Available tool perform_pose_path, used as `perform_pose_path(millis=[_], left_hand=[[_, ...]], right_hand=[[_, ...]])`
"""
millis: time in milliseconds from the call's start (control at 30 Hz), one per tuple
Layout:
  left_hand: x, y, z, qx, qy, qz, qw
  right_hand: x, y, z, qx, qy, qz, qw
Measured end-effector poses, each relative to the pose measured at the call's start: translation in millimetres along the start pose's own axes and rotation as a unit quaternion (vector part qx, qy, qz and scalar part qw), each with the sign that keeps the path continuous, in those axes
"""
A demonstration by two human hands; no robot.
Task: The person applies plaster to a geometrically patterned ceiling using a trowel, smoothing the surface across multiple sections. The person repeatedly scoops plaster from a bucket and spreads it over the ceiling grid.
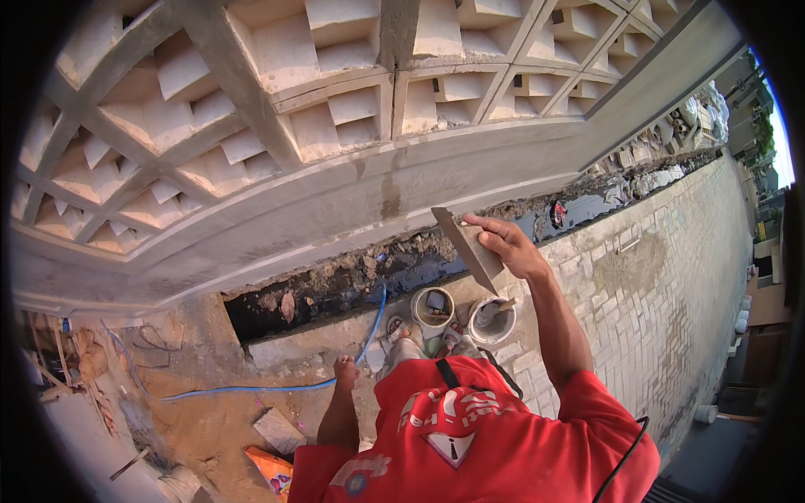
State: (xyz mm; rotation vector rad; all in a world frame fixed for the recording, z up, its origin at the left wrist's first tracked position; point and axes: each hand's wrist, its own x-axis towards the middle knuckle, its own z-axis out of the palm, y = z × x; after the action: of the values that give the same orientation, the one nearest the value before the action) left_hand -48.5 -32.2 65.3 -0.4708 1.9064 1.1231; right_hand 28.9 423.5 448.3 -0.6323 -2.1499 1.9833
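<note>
My right hand [506,243] is raised in front of the grey plastered wall band [335,201] and grips a flat rectangular plastering float [465,245], held tilted with its top corner close to the wall. My left hand [345,369] hangs low beside my red shirt, over the sandy ground, with nothing visible in it; its fingers are too small to read. Two round buckets stand by my feet: one [432,307] to the left and a white one [492,321] right below the float.
A dark open trench [335,285] runs along the wall's foot. A blue hose [277,387] crosses the sandy ground from it. Brick paving [662,285] stretches to the right. A loose block [279,429] and an orange bag [270,471] lie lower left. Lattice concrete blocks [319,92] fill the wall above.
</note>
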Motion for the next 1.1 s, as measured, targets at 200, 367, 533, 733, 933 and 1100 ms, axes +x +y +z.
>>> perform_pose_path(millis=[200,367,533,733,933,1100], left_hand=[[-12,20,34,0.044,0.014,-0.014,0.999],[-34,21,67,0.07,0.014,-0.024,0.997],[-79,-9,115,0.065,-0.026,-0.038,0.997],[-112,-93,161,0.114,-0.076,-0.017,0.99],[-98,-144,170,0.261,0.067,0.238,0.933],[-94,-112,170,0.195,0.12,0.21,0.95]], right_hand=[[-38,67,-11,-0.197,0.102,-0.009,0.975],[-63,151,-28,-0.249,0.125,0.015,0.96],[-99,305,-29,-0.235,0.128,0.24,0.933],[-131,501,20,-0.029,0.09,0.433,0.897],[-49,581,77,0.106,0.163,0.512,0.836],[32,673,119,-0.067,0.209,0.544,0.81]])
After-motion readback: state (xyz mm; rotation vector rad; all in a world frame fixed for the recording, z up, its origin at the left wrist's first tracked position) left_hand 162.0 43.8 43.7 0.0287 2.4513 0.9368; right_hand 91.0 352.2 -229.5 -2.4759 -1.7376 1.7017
